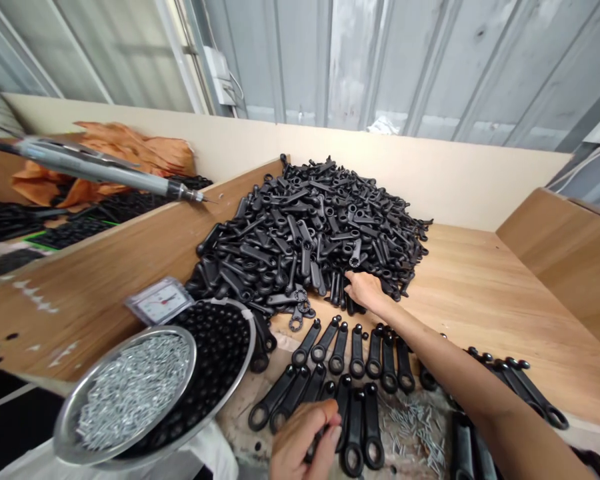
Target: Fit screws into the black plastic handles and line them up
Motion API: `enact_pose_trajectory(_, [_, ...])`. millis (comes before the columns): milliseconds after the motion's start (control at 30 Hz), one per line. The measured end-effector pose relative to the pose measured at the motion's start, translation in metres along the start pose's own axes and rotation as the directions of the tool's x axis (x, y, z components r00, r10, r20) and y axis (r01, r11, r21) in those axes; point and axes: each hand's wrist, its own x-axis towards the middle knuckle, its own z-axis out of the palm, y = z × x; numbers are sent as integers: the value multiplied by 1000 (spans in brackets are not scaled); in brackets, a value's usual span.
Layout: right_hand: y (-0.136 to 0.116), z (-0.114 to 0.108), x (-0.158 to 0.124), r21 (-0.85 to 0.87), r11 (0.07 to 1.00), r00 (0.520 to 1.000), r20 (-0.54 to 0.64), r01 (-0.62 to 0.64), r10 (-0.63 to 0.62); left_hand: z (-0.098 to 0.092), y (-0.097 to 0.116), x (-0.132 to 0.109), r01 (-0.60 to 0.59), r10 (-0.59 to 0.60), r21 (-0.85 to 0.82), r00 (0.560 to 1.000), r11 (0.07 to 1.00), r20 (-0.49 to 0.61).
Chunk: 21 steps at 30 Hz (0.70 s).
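Observation:
My right hand [366, 291] reaches to the front edge of a heap of black plastic crank handles [300, 233]. Its fingers are curled against some handles there, and the fingertips are partly hidden. Near me, my left hand [305, 440] is closed over the handles laid on the bench, thumb and fingers together. Something dark shows between those fingers, too hidden to make out. Two rows of handles lie side by side, ring ends towards me: a back row [357, 350] and a front row [355, 433], partly behind my left hand.
At left, a metal bowl of screws [135, 393] sits on a larger basin of black knobs [220, 353]. A dial gauge [161, 301] stands behind them. An electric screwdriver [105, 170] hangs above the wooden divider [80, 287]. Loose screws [415, 427] and more handles [525, 387] lie right.

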Motion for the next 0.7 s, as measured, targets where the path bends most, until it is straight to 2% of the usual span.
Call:
enact_pose_trajectory(133, [-7,-7,10,99,994,998,-47,-37,41,10,3,-7,84,-83,-37,995,996,49])
enact_pose_trajectory(233, [-6,-30,-2,182,983,995,-100,-2,21,15,3,-10,292,-281,-149,955,945,94])
enact_pose_trajectory(300, [-9,-43,-28,234,967,983,-176,97,-56,18,4,-7,472,-419,-366,881,802,219])
enact_pose_trajectory(333, [-12,-46,-47,234,950,957,-251,207,-147,20,5,-4,542,-441,-498,840,677,316])
enact_pose_trajectory(367, [-16,-46,-68,210,908,894,-353,362,-275,21,6,-1,587,-431,-619,807,522,403])
enact_pose_trajectory(400, [-21,-43,-92,129,833,774,-466,539,-429,23,7,3,605,-404,-710,787,359,466])
enact_pose_trajectory(433, [-27,-38,-115,-3,716,615,-508,698,-602,25,8,6,614,-382,-762,768,208,514])
enact_pose_trajectory(467, [-33,-30,-138,-54,642,536,-499,765,-681,27,9,10,630,-378,-772,736,80,562])
enact_pose_trajectory(533, [-40,-16,-173,-179,446,322,-470,877,-822,31,11,14,696,-409,-709,618,-112,671])
enact_pose_trajectory(567, [-40,-11,-184,-191,379,264,-447,905,-855,33,11,15,723,-437,-669,552,-174,710])
enact_pose_trajectory(600, [-36,-8,-190,-176,328,228,-429,928,-874,34,10,15,734,-474,-645,499,-213,725])
enact_pose_trajectory(633, [-30,-9,-190,-123,317,239,-425,940,-873,35,10,15,720,-524,-655,475,-231,707])
enact_pose_trajectory(667, [-21,-12,-185,-35,358,310,-429,933,-849,36,9,15,689,-579,-688,472,-230,665])
enact_pose_trajectory(700, [-9,-17,-176,59,444,424,-431,894,-796,36,7,15,655,-626,-724,476,-218,618])
